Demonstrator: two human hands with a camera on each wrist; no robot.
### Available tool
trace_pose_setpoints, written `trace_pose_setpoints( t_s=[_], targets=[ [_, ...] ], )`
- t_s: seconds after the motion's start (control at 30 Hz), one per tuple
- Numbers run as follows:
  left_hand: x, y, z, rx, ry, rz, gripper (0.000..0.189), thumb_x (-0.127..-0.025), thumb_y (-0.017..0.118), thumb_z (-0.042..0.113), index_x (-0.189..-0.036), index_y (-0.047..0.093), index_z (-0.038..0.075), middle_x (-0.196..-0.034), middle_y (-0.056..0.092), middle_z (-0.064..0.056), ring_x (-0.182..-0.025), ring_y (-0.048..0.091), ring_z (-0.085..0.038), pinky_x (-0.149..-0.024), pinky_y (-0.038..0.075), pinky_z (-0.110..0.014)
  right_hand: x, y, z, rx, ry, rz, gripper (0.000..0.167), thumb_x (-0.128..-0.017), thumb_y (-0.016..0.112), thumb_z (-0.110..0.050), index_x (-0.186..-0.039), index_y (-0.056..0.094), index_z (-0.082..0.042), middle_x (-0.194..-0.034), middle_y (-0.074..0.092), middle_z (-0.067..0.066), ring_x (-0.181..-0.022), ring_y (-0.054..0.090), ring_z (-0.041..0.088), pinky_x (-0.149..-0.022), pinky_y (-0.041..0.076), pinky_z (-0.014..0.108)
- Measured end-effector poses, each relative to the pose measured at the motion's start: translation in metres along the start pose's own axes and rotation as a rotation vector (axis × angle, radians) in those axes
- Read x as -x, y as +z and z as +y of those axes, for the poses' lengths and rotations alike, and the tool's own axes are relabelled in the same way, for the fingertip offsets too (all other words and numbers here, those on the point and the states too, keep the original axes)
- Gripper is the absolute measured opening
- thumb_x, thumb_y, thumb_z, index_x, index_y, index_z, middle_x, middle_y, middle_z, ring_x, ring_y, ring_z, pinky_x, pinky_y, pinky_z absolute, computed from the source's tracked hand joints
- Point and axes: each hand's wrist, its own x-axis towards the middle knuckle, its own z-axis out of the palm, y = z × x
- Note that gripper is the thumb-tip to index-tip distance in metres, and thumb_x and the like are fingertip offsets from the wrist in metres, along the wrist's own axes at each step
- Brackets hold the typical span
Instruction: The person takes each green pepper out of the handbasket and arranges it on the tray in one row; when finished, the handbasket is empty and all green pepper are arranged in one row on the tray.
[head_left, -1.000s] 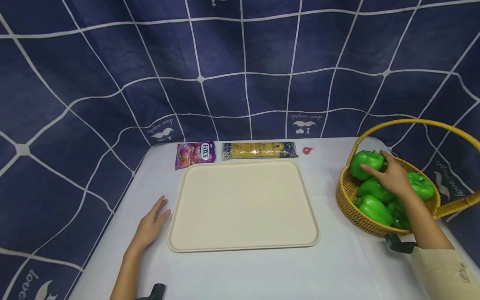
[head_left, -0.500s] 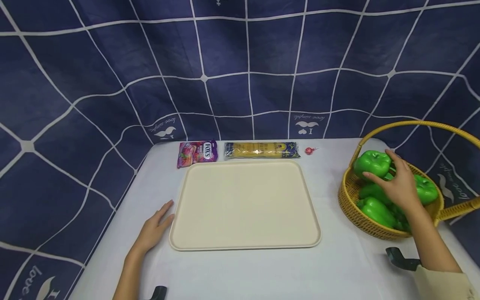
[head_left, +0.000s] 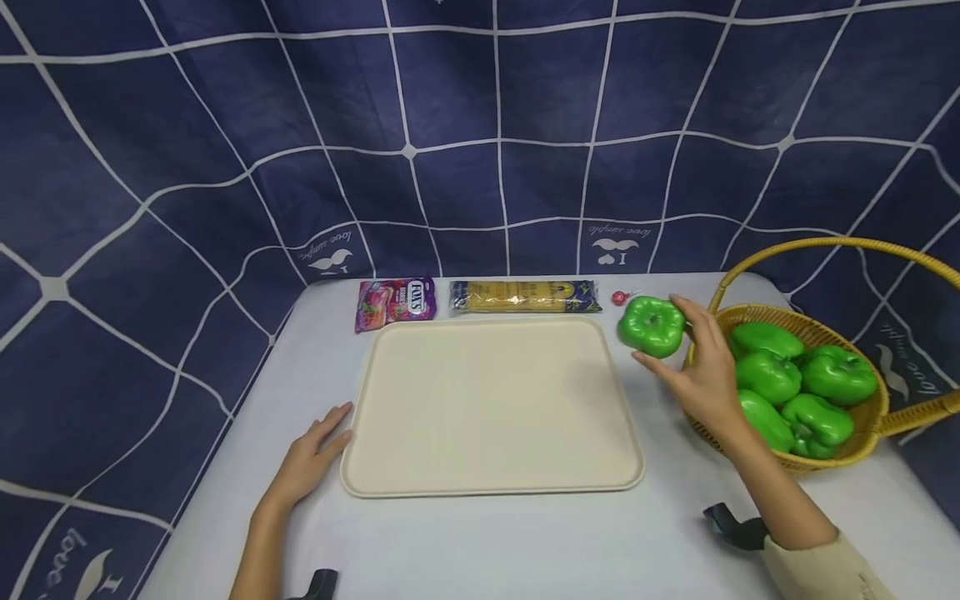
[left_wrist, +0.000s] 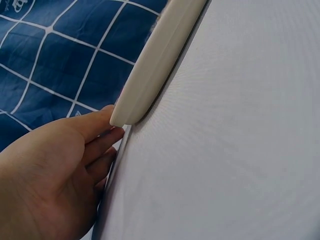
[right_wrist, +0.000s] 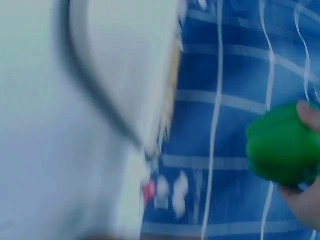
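A green bell pepper (head_left: 652, 326) is held between the thumb and fingers of my right hand (head_left: 705, 375), in the air between the beige tray (head_left: 491, 408) and the basket. The right wrist view shows the same pepper (right_wrist: 285, 145) with fingertips on its near side. My left hand (head_left: 306, 457) rests at the tray's left edge, fingers nearly straight. In the left wrist view the left hand (left_wrist: 55, 165) lies beside the tray's rim (left_wrist: 155, 65), its fingertips by the corner. Several more green peppers (head_left: 838, 375) lie in the yellow wicker basket (head_left: 712, 437) on the right.
Behind the tray lie a purple candy bag (head_left: 396, 303), a pack of spaghetti (head_left: 523, 297) and a small red lollipop (head_left: 620, 297). The basket's tall handle (head_left: 825, 242) arches over it. A blue checked cloth (head_left: 450, 108) hangs behind the white table (head_left: 495, 542).
My right hand has lifted the pepper out of the basket and carried it left toward the tray. My left hand has shifted slightly toward the tray's edge.
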Motion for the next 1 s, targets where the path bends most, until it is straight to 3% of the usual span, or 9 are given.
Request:
trace_pose_setpoints(
  t_s=[0.17, 0.3, 0.47, 0.6, 0.73, 1.0],
  targets=[
    [0.001, 0.003, -0.002, 0.027, 0.017, 0.005, 0.055, -0.093, 0.049, 0.045, -0.14, 0.041, 0.018, -0.146, 0.029, -0.019, -0.134, 0.013, -0.047, -0.105, 0.011, -0.065, -0.011, 0.051, -0.023, -0.147, -0.002, -0.128, 0.089, -0.06, 0.086, -0.001, -0.135, 0.039, -0.003, -0.133, 0.042, 0.016, -0.122, 0.043, 0.031, -0.1, 0.04, 0.041],
    [0.002, 0.004, -0.007, 0.048, 0.06, 0.05, 0.053, -0.09, 0.055, 0.043, -0.136, 0.048, 0.017, -0.142, 0.038, -0.017, -0.133, 0.022, -0.042, -0.107, 0.018, -0.06, -0.015, 0.087, -0.036, -0.235, 0.047, -0.261, 0.086, -0.063, 0.084, -0.002, -0.135, 0.038, -0.005, -0.133, 0.042, 0.014, -0.123, 0.043, 0.032, -0.098, 0.042, 0.041],
    [0.003, 0.003, -0.011, 0.071, 0.082, 0.081, 0.053, -0.087, 0.06, 0.042, -0.132, 0.052, 0.016, -0.138, 0.043, -0.015, -0.132, 0.028, -0.039, -0.107, 0.022, -0.057, -0.015, 0.129, -0.041, -0.345, 0.139, -0.367, 0.083, -0.064, 0.083, -0.002, -0.134, 0.038, -0.004, -0.134, 0.042, 0.015, -0.123, 0.042, 0.032, -0.098, 0.042, 0.041],
    [0.002, 0.002, -0.013, 0.084, 0.095, 0.072, 0.051, -0.087, 0.061, 0.041, -0.131, 0.053, 0.017, -0.139, 0.042, -0.014, -0.132, 0.028, -0.038, -0.107, 0.021, -0.057, -0.011, 0.16, -0.042, -0.384, 0.205, -0.451, 0.082, -0.067, 0.083, -0.007, -0.135, 0.037, -0.004, -0.135, 0.042, 0.015, -0.123, 0.042, 0.031, -0.099, 0.041, 0.039],
    [0.002, 0.002, -0.014, 0.095, 0.11, 0.064, 0.049, -0.087, 0.062, 0.039, -0.131, 0.053, 0.018, -0.139, 0.042, -0.014, -0.132, 0.029, -0.037, -0.108, 0.02, -0.056, -0.007, 0.187, -0.046, -0.387, 0.22, -0.519, 0.083, -0.068, 0.083, -0.012, -0.137, 0.037, -0.004, -0.135, 0.042, 0.015, -0.124, 0.042, 0.031, -0.1, 0.041, 0.037],
    [0.002, 0.004, -0.013, 0.081, 0.094, 0.062, 0.051, -0.087, 0.062, 0.041, -0.131, 0.053, 0.018, -0.139, 0.041, -0.015, -0.132, 0.026, -0.043, -0.106, 0.019, -0.06, -0.008, 0.229, -0.072, -0.371, 0.215, -0.567, 0.085, -0.069, 0.082, -0.017, -0.14, 0.034, -0.008, -0.136, 0.042, 0.013, -0.121, 0.046, 0.03, -0.098, 0.043, 0.037]
  ],
)
